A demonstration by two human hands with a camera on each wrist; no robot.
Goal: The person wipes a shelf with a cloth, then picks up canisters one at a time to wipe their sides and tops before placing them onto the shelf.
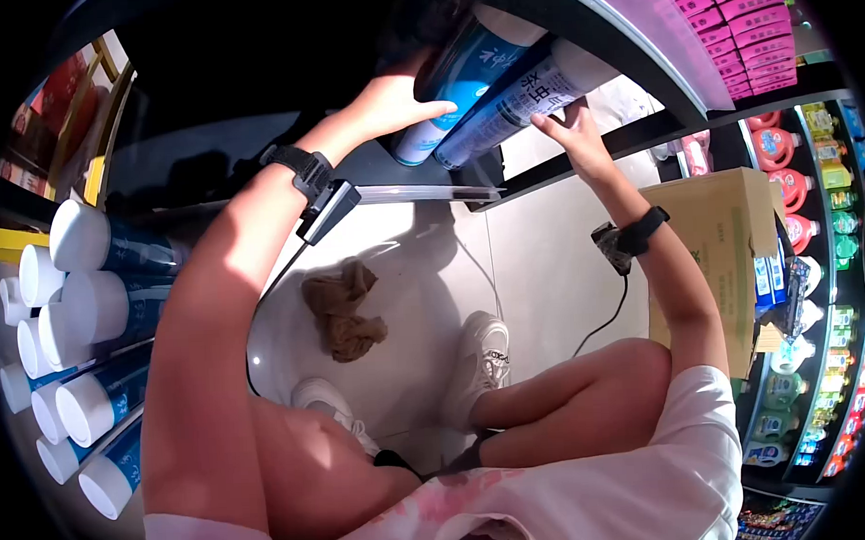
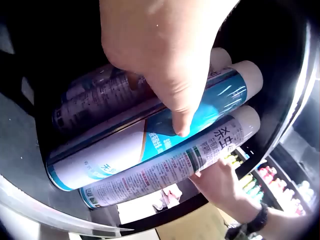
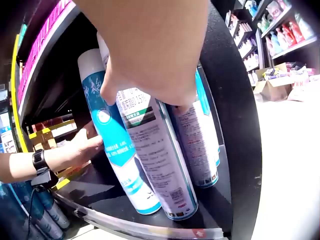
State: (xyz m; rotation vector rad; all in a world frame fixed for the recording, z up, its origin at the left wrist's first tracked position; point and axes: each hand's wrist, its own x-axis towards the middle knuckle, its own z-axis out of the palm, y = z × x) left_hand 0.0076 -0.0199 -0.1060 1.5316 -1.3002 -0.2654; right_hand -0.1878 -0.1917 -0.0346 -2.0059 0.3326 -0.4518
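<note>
A blue-and-white can (image 1: 463, 80) leans on the dark shelf, and my left hand (image 1: 387, 103) holds it, thumb across its front. In the left wrist view, the thumb of my left hand (image 2: 165, 60) lies on the blue can (image 2: 155, 135). Beside it stands a white printed can (image 1: 531, 97), also tilted. My right hand (image 1: 581, 143) grips this can near its upper part; in the right wrist view, the thumb and fingers of my right hand (image 3: 145, 65) straddle the white can (image 3: 155, 150). Another can (image 3: 197, 145) stands behind it.
Several white-capped blue cans (image 1: 96, 309) stand at the left. A brown cloth (image 1: 342, 308) lies on the floor by the feet. At the right are a cardboard box (image 1: 707, 258) and shelves of bottles (image 1: 776, 187); pink packs (image 1: 741, 35) sit above.
</note>
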